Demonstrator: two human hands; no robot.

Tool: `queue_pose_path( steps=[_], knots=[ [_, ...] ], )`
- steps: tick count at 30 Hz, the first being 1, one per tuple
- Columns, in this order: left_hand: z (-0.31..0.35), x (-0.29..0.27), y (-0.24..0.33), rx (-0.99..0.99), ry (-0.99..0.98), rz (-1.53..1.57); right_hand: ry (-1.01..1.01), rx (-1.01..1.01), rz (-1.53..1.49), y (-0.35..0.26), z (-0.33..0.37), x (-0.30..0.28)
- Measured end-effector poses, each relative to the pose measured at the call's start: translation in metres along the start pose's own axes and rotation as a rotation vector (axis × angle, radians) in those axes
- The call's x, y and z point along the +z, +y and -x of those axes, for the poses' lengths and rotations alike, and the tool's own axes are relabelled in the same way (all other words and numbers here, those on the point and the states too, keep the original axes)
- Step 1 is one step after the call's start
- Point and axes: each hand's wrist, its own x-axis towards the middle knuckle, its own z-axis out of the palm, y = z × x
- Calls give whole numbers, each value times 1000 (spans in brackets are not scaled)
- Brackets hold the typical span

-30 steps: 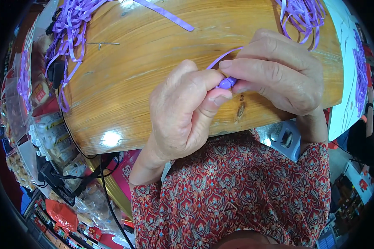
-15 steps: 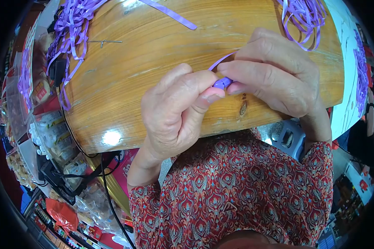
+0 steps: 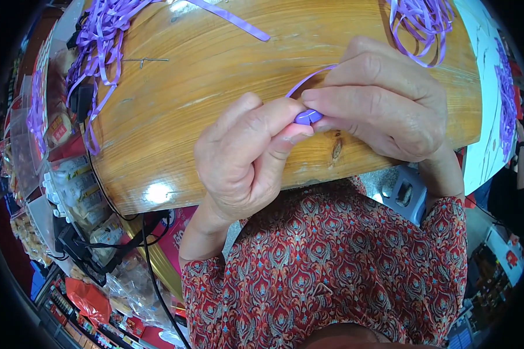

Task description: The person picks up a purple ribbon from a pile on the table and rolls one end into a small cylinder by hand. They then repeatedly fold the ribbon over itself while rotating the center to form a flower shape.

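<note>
Pinching small folded purple ribbon piece (image 3: 308, 116) btwn both hands, left (image 3: 244, 157) & right (image 3: 384, 110), thin tail trailing.

A glossy wooden table (image 3: 174, 116) is seen, with loose purple ribbon strips (image 3: 96, 35) heaped at its far left corner, another ribbon bundle (image 3: 422, 17) far right, and black cables (image 3: 151, 256) hung below.
</note>
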Motion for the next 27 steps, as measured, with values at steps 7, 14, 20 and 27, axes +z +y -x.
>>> queue_pose_path(
  steps=[7,14,20,27],
  knots=[
    [0,1,-1,-1,10,2,1,-29,-21,0,-2,-2],
    [6,4,-2,-43,-15,59,-12,-58,-44,3,2,1],
    [11,9,1,-32,42,103,26,-76,-39,-1,2,2],
    [2,4,0,19,-7,72,12,-67,-26,-3,0,-1]
  ],
)
